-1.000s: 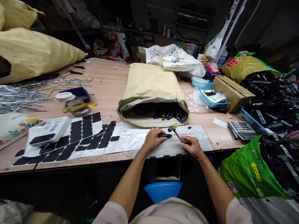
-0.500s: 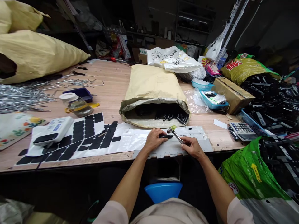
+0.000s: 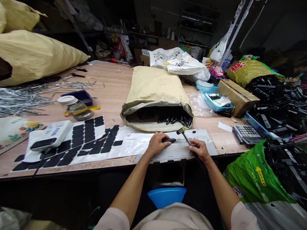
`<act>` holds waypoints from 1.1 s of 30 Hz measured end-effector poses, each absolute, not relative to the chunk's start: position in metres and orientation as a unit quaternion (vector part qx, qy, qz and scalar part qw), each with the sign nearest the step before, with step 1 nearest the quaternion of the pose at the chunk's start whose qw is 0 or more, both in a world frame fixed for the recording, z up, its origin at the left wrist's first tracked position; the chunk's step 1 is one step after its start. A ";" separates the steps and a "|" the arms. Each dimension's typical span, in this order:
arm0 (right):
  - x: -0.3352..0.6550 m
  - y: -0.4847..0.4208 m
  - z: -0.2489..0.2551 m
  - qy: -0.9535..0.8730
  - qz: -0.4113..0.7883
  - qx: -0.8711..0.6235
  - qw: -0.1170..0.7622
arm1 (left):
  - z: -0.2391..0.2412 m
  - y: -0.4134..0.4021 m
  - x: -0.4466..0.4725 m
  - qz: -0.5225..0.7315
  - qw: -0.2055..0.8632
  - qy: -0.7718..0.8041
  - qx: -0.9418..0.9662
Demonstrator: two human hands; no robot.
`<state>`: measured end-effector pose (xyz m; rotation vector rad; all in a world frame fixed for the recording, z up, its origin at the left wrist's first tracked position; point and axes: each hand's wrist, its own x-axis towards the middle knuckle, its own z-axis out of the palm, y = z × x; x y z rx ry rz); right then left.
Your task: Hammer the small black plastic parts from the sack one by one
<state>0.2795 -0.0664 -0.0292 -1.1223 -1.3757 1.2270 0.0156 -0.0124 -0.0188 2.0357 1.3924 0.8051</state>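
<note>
My left hand is closed on a slim black part lying low over a grey board at the table's front edge. In my right hand is the handle of a small hammer. Its head, with a yellowish face, is raised above the board, to the right of the black part and apart from it. A tiny black piece lies on the board's far side. Behind my hands an open paper sack shows several black parts in its mouth.
On the left are a white device, sheets with black pads, a glass jar and metal rods. On the right stand a calculator, blue baskets, a cardboard box and a green bag.
The hammer's head has moved up and to the right, away from the black part. My left hand keeps its hold. The whole view has shifted slightly.
</note>
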 end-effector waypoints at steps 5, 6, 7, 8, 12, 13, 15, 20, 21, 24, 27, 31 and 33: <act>0.279 -0.063 -0.020 -0.525 0.538 -0.439 0.493 | -0.006 -0.026 0.013 0.377 0.266 0.478 0.747; 0.278 -0.063 -0.019 -0.522 0.539 -0.438 0.495 | -0.004 -0.035 0.012 0.393 0.259 0.472 0.745; 0.278 -0.063 -0.018 -0.522 0.539 -0.437 0.496 | -0.003 -0.047 0.011 0.400 0.255 0.466 0.747; 0.278 -0.063 -0.017 -0.523 0.537 -0.437 0.496 | -0.003 -0.061 0.011 0.397 0.257 0.457 0.753; 0.278 -0.063 -0.017 -0.539 0.529 -0.437 0.488 | -0.021 -0.125 0.017 0.315 0.301 0.389 0.812; 0.278 -0.063 -0.017 -0.541 0.529 -0.437 0.487 | -0.030 -0.138 0.020 0.286 0.311 0.387 0.819; 0.278 -0.063 -0.017 -0.539 0.530 -0.436 0.488 | -0.051 -0.154 0.028 0.227 0.330 0.430 0.809; 0.278 -0.064 -0.018 -0.542 0.529 -0.434 0.488 | -0.093 -0.154 0.041 0.065 0.334 0.579 0.741; 0.278 -0.064 -0.018 -0.544 0.528 -0.433 0.487 | -0.095 -0.152 0.042 0.037 0.329 0.588 0.738; 0.277 -0.065 -0.019 -0.552 0.524 -0.434 0.482 | -0.079 -0.151 0.043 0.001 0.350 0.558 0.752; 0.278 -0.066 -0.021 -0.556 0.522 -0.434 0.480 | -0.037 -0.145 0.043 0.044 0.431 0.455 0.778; 0.278 -0.065 -0.024 -0.552 0.524 -0.435 0.481 | 0.019 -0.091 0.041 0.229 0.473 0.426 0.736; 0.277 -0.065 -0.026 -0.548 0.520 -0.440 0.486 | 0.032 -0.042 0.038 0.342 0.397 0.521 0.673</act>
